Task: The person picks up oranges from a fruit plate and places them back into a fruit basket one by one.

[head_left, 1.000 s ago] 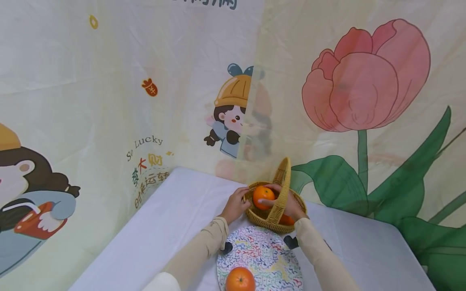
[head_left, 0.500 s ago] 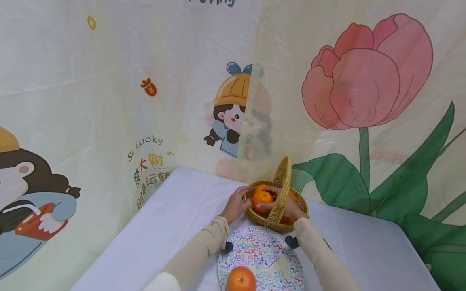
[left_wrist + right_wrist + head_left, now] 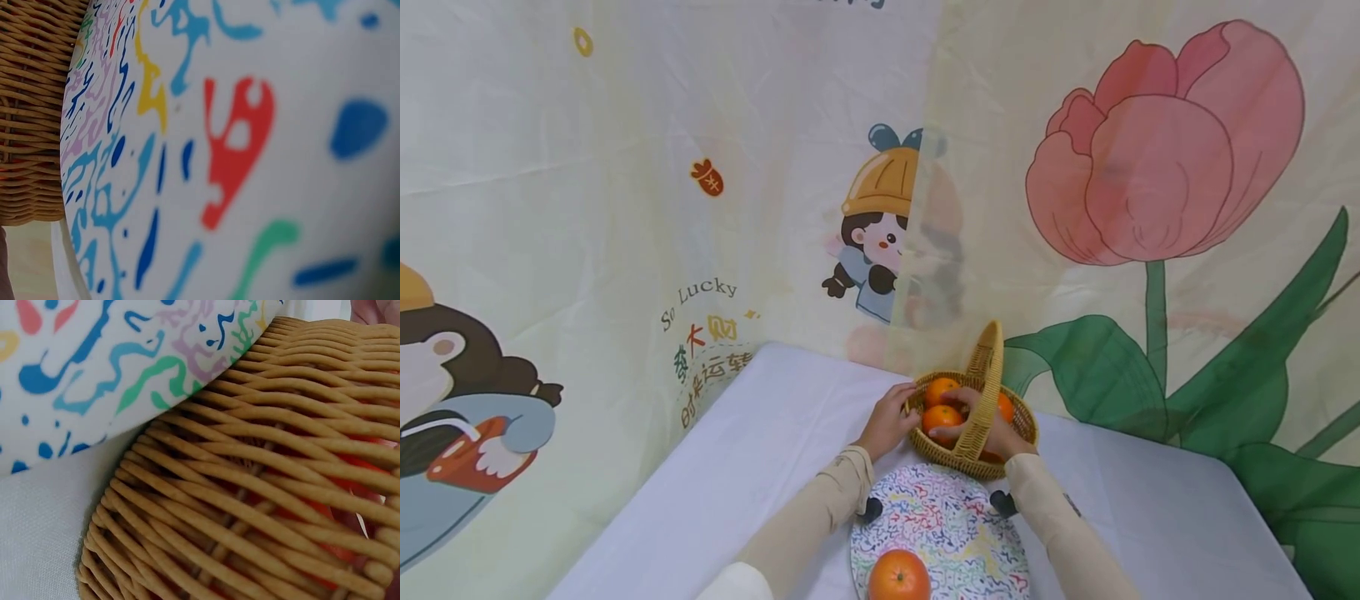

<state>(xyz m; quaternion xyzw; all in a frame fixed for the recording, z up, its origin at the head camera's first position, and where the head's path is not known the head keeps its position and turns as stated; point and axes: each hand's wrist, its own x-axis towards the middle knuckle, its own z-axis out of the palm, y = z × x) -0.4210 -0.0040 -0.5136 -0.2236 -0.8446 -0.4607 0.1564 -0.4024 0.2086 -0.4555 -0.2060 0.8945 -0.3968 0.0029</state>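
In the head view, my left hand (image 3: 886, 421) holds the left rim of a wicker basket (image 3: 938, 455). My right hand (image 3: 988, 421) reaches in under the arched handle, its thumb and fingers around an orange (image 3: 940, 419) low in the basket. Another orange (image 3: 940, 389) lies just behind, and a third (image 3: 1004, 407) shows to the right of the handle. The palm and handle hide part of the contents. The right wrist view has the basket's woven wall (image 3: 250, 487) up close, with orange-red fruit behind the weave.
A round plate (image 3: 925, 508) with a multicoloured squiggle pattern lies in front of the basket, bearing a large reddish-orange fruit (image 3: 899, 577). A white cloth (image 3: 760, 450) covers the table. Printed curtains (image 3: 790, 167) hang behind it. Small black pieces (image 3: 870, 510) sit by both cuffs.
My right hand has lowered the orange deeper into the basket, uncovering the one behind it. My left hand keeps its place on the rim.
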